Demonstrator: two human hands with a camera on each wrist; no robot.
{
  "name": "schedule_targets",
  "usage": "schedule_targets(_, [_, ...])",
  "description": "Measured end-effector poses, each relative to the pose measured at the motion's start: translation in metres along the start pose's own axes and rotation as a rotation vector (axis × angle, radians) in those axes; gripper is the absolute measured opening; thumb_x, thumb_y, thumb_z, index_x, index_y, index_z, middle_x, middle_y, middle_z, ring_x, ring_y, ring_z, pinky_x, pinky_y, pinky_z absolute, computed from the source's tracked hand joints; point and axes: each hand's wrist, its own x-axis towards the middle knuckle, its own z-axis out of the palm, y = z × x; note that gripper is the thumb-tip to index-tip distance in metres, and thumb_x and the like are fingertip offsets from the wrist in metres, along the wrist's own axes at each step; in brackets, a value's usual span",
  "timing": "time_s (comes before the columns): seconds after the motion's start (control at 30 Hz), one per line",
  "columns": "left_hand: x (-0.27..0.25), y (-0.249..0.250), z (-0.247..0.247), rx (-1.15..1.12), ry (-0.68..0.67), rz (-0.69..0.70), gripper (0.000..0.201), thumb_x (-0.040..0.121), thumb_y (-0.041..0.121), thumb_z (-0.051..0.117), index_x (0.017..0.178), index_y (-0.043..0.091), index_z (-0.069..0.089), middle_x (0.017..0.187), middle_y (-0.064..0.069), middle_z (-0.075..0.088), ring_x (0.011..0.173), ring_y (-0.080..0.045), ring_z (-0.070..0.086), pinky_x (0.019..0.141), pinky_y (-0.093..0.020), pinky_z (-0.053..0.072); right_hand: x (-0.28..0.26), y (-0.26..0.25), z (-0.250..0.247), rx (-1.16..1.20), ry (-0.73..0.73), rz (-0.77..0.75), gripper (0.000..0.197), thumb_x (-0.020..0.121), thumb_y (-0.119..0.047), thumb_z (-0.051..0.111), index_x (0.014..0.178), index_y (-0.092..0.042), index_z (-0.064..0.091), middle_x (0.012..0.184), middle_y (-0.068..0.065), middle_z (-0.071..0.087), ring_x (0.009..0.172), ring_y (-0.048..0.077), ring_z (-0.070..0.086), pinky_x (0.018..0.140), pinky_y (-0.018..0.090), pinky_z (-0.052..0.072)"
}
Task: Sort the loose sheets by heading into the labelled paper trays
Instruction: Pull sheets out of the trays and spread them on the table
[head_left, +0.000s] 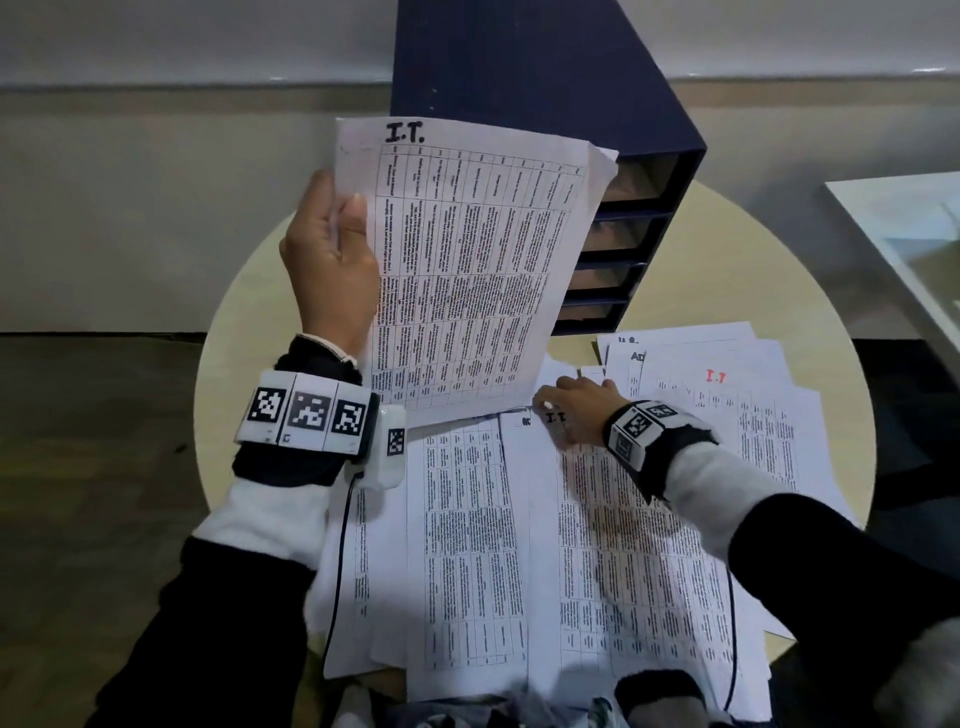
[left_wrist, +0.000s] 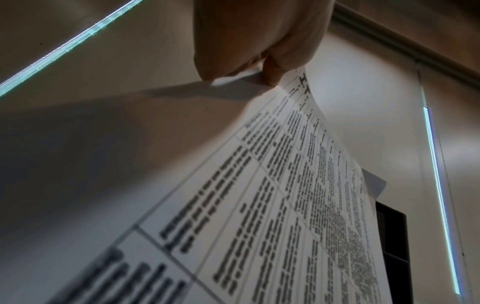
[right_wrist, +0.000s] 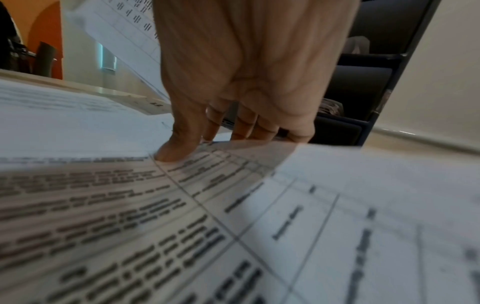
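My left hand (head_left: 345, 210) holds up a few sheets, the front one headed "I.T." (head_left: 467, 270), tilted in front of the dark blue tray unit (head_left: 545, 78). In the left wrist view the thumb and fingers (left_wrist: 270, 72) pinch the sheets' top corner (left_wrist: 285, 205). My right hand (head_left: 563, 408) is low on the table at the top edge of another sheet headed "I.T." (head_left: 623, 545). Its thumb (right_wrist: 176, 150) presses on that sheet (right_wrist: 182, 205) and the fingers curl over its far edge. Labels on the trays are not readable.
Several loose printed sheets overlap across the round pale table (head_left: 249, 322), among them one with a red "I.T." (head_left: 727, 405) and one starting "AD" (head_left: 636, 358). The tray unit's open slots (head_left: 623, 234) face right. A white surface (head_left: 893, 234) stands at the far right.
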Motion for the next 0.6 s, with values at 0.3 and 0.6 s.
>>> schedule_targets(0.3, [-0.006, 0.006, -0.001, -0.037, -0.031, -0.029, 0.018, 0.093, 0.001, 0.041, 0.093, -0.009, 0.055, 0.082, 0.006, 0.052, 0.07, 0.02, 0.05, 0.067, 0.001, 0.036, -0.007, -0.002, 0.009, 0.018, 0.08, -0.013, 0.042, 0.081, -0.01, 0.061, 0.119, -0.02, 0.045, 0.123, 0.003, 0.044, 0.117, 0.025, 0.038, 0.095, 0.044, 0.035])
schedule_targets(0.6, [-0.013, 0.0, 0.007, -0.07, -0.108, -0.152, 0.024, 0.093, 0.006, 0.039, 0.107, -0.003, 0.056, 0.09, 0.012, 0.059, 0.083, 0.004, 0.057, 0.082, -0.028, 0.051, -0.028, -0.014, -0.031, 0.374, 0.394, -0.151, 0.01, 0.081, -0.004, 0.064, 0.085, 0.003, 0.069, 0.094, 0.017, 0.068, 0.091, 0.03, 0.064, 0.078, 0.021, 0.039])
